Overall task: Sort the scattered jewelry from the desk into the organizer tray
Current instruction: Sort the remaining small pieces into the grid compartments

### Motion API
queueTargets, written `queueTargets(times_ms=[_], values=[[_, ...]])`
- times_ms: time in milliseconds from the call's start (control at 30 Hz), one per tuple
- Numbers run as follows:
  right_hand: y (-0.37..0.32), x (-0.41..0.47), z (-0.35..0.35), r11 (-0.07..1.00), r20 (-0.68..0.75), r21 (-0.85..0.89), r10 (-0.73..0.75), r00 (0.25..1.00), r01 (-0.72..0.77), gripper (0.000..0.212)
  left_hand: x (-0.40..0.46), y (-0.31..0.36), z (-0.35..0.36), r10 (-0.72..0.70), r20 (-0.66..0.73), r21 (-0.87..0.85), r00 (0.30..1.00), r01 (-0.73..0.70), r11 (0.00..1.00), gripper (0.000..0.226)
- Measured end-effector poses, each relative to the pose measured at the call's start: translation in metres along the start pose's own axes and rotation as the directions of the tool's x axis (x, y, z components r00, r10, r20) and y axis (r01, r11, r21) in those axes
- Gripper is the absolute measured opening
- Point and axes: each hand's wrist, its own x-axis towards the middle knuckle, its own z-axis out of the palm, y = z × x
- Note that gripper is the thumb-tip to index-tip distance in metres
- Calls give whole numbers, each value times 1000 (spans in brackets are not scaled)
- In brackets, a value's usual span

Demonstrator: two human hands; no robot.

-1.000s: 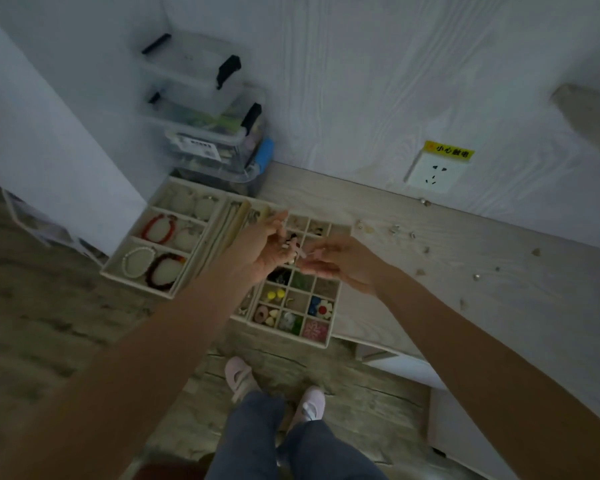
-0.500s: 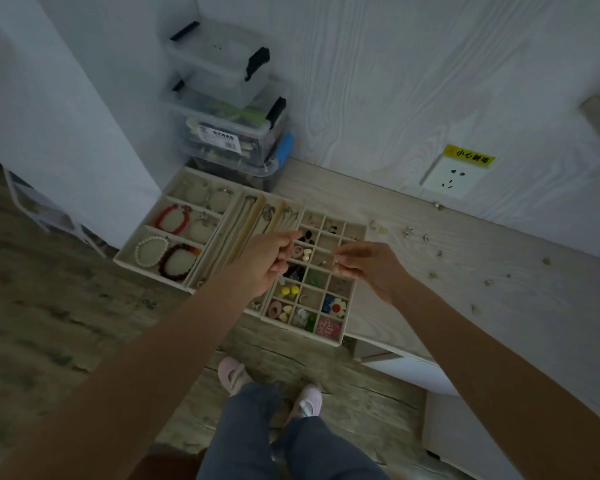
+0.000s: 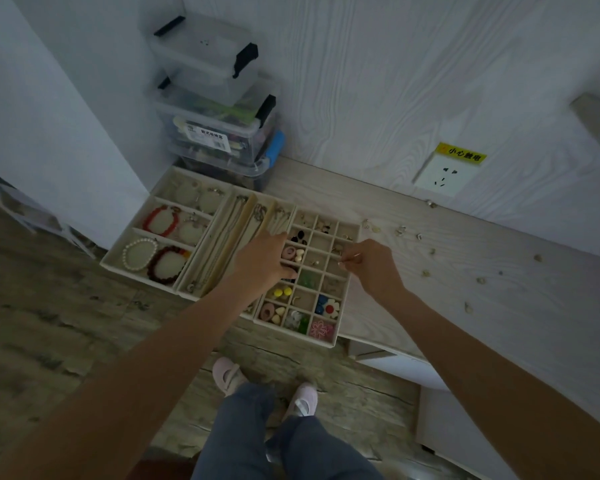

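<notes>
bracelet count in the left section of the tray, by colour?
Red bracelet: 1
White pearl bracelet: 1
Dark red bracelet: 1
Total: 3 that can be told as bracelets. The other cushions in that section of the organizer tray hold small pale pieces too dim to identify.

Yellow sticker (image 3: 462, 156) above the wall socket (image 3: 442, 175) reads "小心触电". White label (image 3: 208, 136) on clear storage box (image 3: 219, 140): print too small to read.
</notes>
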Motion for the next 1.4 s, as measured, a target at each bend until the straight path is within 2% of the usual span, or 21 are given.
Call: queueTargets(times_ms=[100, 233, 333, 500, 700, 833, 933, 1167, 1400], values=[[-1, 0, 3, 973, 81, -200, -100, 992, 114, 15, -2, 0, -1, -4, 6, 63, 1000, 4, 998, 73], [-4, 1, 7, 848, 130, -483, -175, 976, 217, 22, -3, 1, -2, -4, -1, 85, 1000, 4, 996, 64], [-7, 2, 7, 779, 153, -569, -217, 964, 266, 23, -2, 0, -4, 5, 21, 123, 1000, -7, 992, 65], [-6, 6, 8, 752, 206, -589, -213, 955, 295, 25, -1, 1, -6, 38, 80, 273, 996, -58, 960, 71], [0, 9, 8, 789, 221, -535, -214, 952, 302, 22, -1, 4, -7, 35, 97, 305, 995, -63, 950, 70], [-1, 2, 3, 881, 58, -433, -183, 981, 190, 21, -1, 6, -9, 48, 84, 338, 995, -74, 938, 68], [-2, -2, 0, 916, -35, -396, -90, 995, 69, 21, 0, 7, -11, 36, 103, 334, 994, -69, 940, 67], [-7, -1, 11, 826, 19, -562, -35, 999, 40, 25, -1, 9, -12, 28, 109, 314, 994, -62, 947, 65], [-20, 0, 21, 785, -37, -619, -8, 999, -16, 25, -1, 9, -13, 22, 117, 304, 993, -57, 951, 63]])
